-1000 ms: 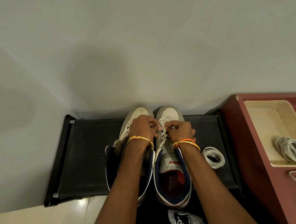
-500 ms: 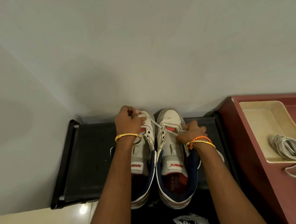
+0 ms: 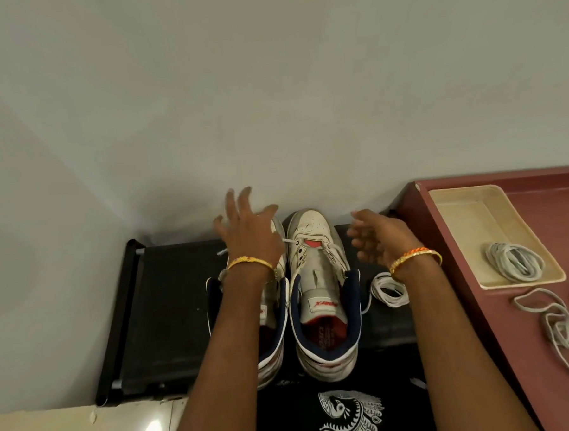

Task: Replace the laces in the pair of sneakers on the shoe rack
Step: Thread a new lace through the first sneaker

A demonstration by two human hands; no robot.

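The black shoe rack (image 3: 169,307) stands against a pale wall, its left rail near the room corner and its right end touching a maroon cabinet (image 3: 540,221). Two white high-top sneakers sit side by side near the middle of the rack's top, toes toward the wall and heels overhanging the near edge. Left of the pair the rack's dark surface lies bare, a broad stretch of open room; to the right only a narrow strip is left, and a coiled white lace (image 3: 387,289) lies there just beside the right sneaker (image 3: 319,279).

The left hand (image 3: 249,230) hovers over the toe of the left sneaker (image 3: 271,308), fingers spread wide and straight, gripping nothing. Whether it touches the shoe cannot be told. A white lace (image 3: 292,239) runs across the lowest eyelets of the right sneaker, its ends loose to either side. The right hand (image 3: 381,240) hangs just right of that shoe, fingers loosely curled and apart, holding nothing.

On the cabinet a cream tray (image 3: 467,205) holds another lace bundle (image 3: 514,262); more loose laces (image 3: 559,326) sprawl in front of the tray.
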